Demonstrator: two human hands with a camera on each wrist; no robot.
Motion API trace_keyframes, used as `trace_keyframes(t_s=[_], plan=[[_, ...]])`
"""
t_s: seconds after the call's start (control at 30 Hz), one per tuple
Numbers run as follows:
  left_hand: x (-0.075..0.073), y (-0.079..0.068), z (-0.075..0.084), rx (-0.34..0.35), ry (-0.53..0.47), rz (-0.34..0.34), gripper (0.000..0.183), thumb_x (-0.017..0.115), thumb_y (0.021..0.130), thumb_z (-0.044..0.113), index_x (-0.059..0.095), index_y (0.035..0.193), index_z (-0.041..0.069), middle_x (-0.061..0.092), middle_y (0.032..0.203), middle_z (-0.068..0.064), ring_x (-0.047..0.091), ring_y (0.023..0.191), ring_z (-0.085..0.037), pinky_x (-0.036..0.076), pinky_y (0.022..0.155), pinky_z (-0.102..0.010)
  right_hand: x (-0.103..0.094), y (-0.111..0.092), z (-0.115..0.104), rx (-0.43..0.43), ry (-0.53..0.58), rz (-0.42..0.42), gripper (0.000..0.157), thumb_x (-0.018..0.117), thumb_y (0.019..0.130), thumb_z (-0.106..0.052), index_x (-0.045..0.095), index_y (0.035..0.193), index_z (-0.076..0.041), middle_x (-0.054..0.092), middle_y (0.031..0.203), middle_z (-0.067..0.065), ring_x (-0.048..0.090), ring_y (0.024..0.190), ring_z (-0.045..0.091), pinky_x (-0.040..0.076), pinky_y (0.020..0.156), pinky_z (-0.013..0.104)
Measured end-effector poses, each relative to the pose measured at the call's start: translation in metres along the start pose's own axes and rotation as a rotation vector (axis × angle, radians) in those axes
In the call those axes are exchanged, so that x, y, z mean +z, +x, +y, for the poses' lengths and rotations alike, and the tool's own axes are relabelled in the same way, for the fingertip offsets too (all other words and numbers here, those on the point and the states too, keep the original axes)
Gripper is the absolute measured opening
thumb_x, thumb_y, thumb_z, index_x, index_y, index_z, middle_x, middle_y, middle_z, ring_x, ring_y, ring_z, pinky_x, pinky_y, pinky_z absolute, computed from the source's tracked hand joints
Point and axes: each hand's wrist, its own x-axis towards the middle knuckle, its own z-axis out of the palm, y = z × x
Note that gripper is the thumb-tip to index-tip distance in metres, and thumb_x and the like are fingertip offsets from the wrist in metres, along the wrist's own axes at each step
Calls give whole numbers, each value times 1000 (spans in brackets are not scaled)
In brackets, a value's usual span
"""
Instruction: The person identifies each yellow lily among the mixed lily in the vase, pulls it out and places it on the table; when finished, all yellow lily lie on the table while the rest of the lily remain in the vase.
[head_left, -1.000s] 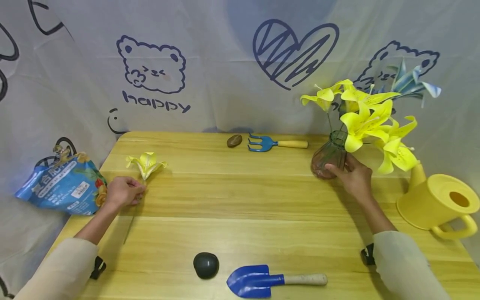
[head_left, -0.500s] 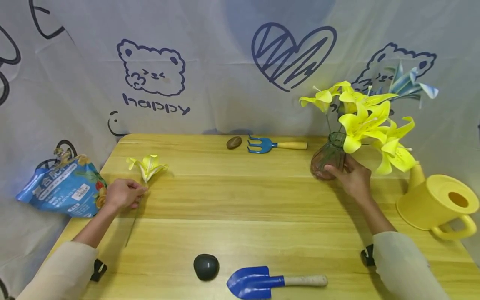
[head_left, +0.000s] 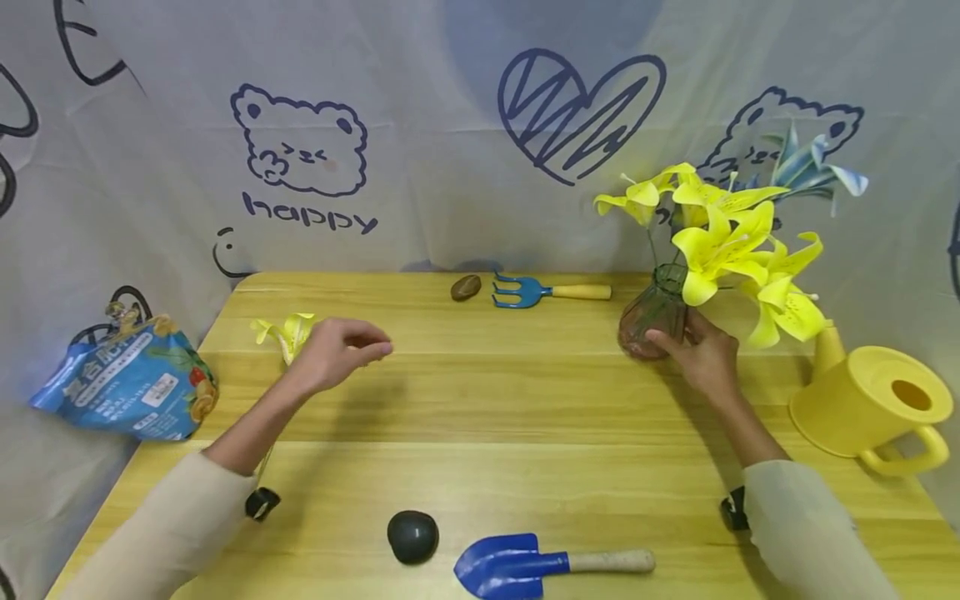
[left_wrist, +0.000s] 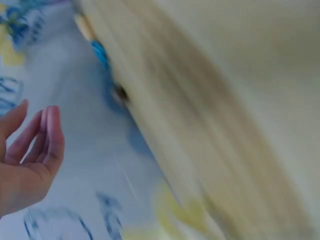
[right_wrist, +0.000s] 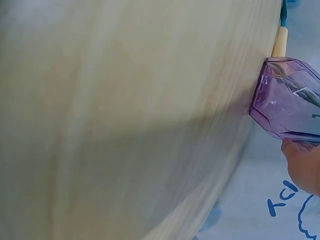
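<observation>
My left hand (head_left: 341,354) is above the left part of the table, its fingers loosely bent and nothing between them; the left wrist view shows a gap between thumb and fingers (left_wrist: 52,135). Partly hidden behind that hand and forearm, a single yellow lily (head_left: 288,333) lies on the table, its stem running toward the front. On the right, my right hand (head_left: 708,354) grips a faceted glass vase (head_left: 651,323) low on its side, thumb in front. Several yellow lilies (head_left: 723,250) and a blue lily (head_left: 806,171) stand in the vase. Its purple-tinted glass (right_wrist: 285,102) shows in the right wrist view.
A yellow watering can (head_left: 847,400) stands right of the vase. At the back lie a brown stone (head_left: 466,287) and a blue hand rake (head_left: 528,292). A black stone (head_left: 412,536) and a blue trowel (head_left: 498,565) lie in front. A blue bag (head_left: 142,379) is at the left edge.
My left hand has let go of the yellow lily and moved up and to the right, away from its stem. My right hand stays on the vase.
</observation>
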Motion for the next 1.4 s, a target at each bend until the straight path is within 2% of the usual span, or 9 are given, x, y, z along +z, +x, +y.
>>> trace_keyframes(t_s=[0.2, 0.33, 0.5, 0.7, 0.87, 1.0, 1.13, 1.23, 1.4], plan=[[57, 76, 61, -52, -491, -68, 30, 63, 81, 26, 63, 104, 6, 62, 100, -8, 60, 88, -21, 50, 73, -29, -5, 1, 3, 7, -22, -22, 50, 74, 64, -46, 60, 110, -34, 64, 101, 0, 62, 86, 19, 50, 64, 34], [98, 118, 99, -90, -743, -82, 28, 64, 81, 16, 63, 104, 2, 61, 103, -10, 60, 90, -21, 49, 76, -30, -16, 2, -8, 44, 6, -112, 55, 72, 67, -45, 55, 118, -33, 61, 108, 4, 61, 90, 21, 50, 67, 30], [147, 156, 139, -139, -896, -19, 20, 64, 80, 9, 65, 99, 2, 64, 95, -8, 62, 81, -15, 51, 71, -28, -38, 3, -43, 112, 31, -269, 52, 70, 73, -38, 56, 120, -23, 59, 110, 9, 57, 98, 25, 48, 75, 33], [196, 179, 171, -172, -907, 183, 19, 68, 78, 15, 69, 96, 7, 66, 82, 2, 61, 70, -8, 51, 62, -23, -50, 4, -65, 152, 25, -354, 60, 68, 74, -40, 51, 125, -15, 56, 116, 10, 53, 104, 26, 45, 80, 38], [213, 185, 188, -130, -989, 267, 21, 66, 79, 13, 67, 97, 3, 67, 84, -3, 63, 78, -18, 51, 68, -27, -49, 4, -65, 153, 38, -368, 61, 66, 75, -40, 48, 128, -17, 55, 117, 11, 52, 106, 28, 45, 80, 41], [216, 186, 195, -121, -1026, 263, 20, 64, 80, 12, 67, 95, 0, 67, 84, -6, 63, 78, -17, 51, 69, -29, -47, 3, -59, 144, 34, -355, 60, 66, 75, -43, 45, 129, -26, 54, 118, 10, 52, 105, 27, 47, 78, 33], [214, 186, 196, -103, -1042, 302, 15, 63, 80, 7, 66, 91, -3, 66, 81, -9, 63, 75, -17, 51, 67, -27, -44, 2, -54, 137, 32, -339, 60, 66, 74, -45, 46, 128, -30, 55, 117, 8, 54, 104, 25, 48, 76, 28], [211, 187, 194, -38, -1015, 332, 13, 62, 81, 6, 66, 89, -4, 66, 80, -10, 64, 73, -20, 51, 65, -24, -45, 3, -57, 142, 54, -344, 60, 67, 75, -40, 45, 129, -25, 54, 118, 10, 53, 104, 27, 48, 77, 32], [208, 187, 192, 34, -949, 339, 13, 63, 80, 11, 67, 85, 0, 67, 78, -5, 62, 68, -9, 50, 62, -20, -49, 3, -67, 187, 58, -363, 60, 67, 75, -38, 48, 128, -16, 54, 117, 13, 52, 105, 30, 45, 80, 41]])
